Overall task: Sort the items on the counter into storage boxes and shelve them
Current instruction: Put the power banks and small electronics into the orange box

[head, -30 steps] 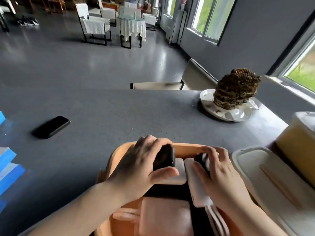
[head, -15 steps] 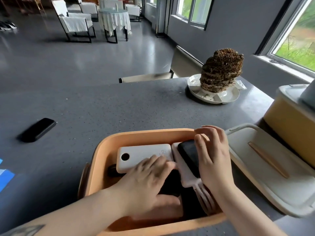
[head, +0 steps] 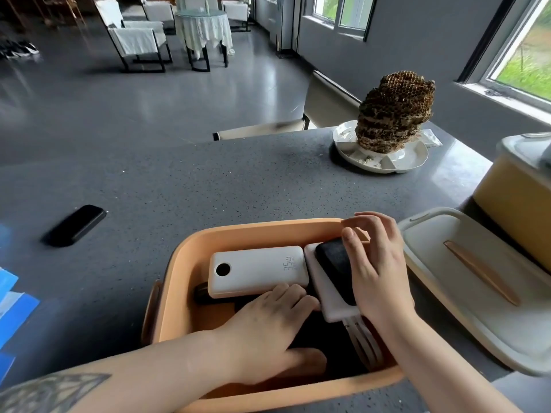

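Observation:
An orange storage box [head: 179,263] sits on the grey counter [head: 208,189] right in front of me. Inside lie a white power bank [head: 256,271], a second white power bank [head: 326,293] with white cables, and a black device [head: 332,260] on top of it. My left hand [head: 268,326] rests flat inside the box, fingertips against the first power bank's near edge. My right hand [head: 375,263] lies over the black device with fingers spread. A black phone-like item [head: 74,225] lies alone on the counter at the left.
The box's white lid [head: 477,287] with a wooden handle lies to the right. Behind it stands a yellow box [head: 518,198] with a white lid. A honeycomb [head: 393,111] sits on a white plate [head: 414,160] at the back right. Blue papers [head: 12,299] lie at the left edge.
My left hand let go of a black item and now lies flat lower in the box. The white power bank is uncovered. The view has dropped closer over the box.

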`<state>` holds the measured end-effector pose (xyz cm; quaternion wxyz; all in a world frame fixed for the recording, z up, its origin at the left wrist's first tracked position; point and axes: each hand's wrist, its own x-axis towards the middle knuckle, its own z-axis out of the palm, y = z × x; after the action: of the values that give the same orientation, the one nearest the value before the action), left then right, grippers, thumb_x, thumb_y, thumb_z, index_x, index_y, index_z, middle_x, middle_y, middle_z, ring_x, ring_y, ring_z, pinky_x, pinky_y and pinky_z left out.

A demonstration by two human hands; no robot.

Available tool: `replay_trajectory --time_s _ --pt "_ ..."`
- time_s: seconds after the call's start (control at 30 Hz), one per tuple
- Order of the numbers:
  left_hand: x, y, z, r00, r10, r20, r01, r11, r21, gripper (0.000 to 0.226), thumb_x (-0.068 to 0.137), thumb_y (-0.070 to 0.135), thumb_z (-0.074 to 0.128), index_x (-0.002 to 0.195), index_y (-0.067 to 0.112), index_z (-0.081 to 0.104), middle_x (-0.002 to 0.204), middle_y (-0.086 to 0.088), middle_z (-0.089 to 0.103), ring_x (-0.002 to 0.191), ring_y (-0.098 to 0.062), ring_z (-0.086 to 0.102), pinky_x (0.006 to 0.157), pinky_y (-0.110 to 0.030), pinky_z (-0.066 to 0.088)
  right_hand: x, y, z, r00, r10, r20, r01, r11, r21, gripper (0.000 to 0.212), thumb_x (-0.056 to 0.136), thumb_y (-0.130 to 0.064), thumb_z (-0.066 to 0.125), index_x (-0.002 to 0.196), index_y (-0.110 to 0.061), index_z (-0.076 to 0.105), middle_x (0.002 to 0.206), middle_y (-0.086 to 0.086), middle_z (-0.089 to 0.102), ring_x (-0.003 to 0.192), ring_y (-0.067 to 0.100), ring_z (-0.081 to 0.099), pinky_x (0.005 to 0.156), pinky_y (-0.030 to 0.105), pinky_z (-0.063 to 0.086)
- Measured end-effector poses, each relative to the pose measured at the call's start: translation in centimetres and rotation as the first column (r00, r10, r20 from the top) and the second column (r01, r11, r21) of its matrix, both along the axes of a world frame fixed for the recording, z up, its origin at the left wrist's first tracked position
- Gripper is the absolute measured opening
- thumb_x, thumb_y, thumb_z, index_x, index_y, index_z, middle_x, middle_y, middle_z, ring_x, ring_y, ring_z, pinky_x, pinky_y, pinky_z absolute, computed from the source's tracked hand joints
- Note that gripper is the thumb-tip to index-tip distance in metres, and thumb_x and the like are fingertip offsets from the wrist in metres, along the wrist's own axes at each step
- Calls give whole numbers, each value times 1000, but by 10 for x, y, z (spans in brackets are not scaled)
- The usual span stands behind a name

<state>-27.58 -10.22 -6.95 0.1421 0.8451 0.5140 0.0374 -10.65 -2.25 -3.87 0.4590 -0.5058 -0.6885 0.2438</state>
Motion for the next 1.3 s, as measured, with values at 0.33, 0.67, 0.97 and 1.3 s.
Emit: replay_trajectory --time_s 0.33,0.67,0.97,1.3 --pt "-78 12 52 460 258 849 -797 541 267 16 92 33 49 93 28 65 83 14 63 79 -6 60 71 -15 43 -15 -2 8 969 193 151 -200 979 33 11 93 -45 50 95 -39 60 118 -17 53 96 12 62 87 36 47" --pt "-246 -23 -69 -29 786 618 -1000 -17 -25 23 82 3 59 102 13 65 103 -4 62 98 -27 57 88 -44 46 -227 33 31 733 609 304 -655 752 72 14 93 -33 54 105 -27 60 115 -13 49 114 10 46 91 27 38" --pt "-267 -19 -99 85 963 256 -967 18 254 36 83 21 63 119 17 65 126 -6 61 118 -26 56 101 -49 42 -418 62 -35 288 639 713 -771 596 -223 60 92 -37 57 146 -33 31 153 -3 30 139 20 30 106 33 29" --pt "-268 -20 -106 105 983 148 -959 60 278 48 86 34 34 118 17 66 125 -9 61 112 -30 59 99 -51 44 -498 70 -77 -3 529 849 -818 487 -307 76 88 -54 57 152 -34 20 158 1 20 146 25 15 117 38 14"
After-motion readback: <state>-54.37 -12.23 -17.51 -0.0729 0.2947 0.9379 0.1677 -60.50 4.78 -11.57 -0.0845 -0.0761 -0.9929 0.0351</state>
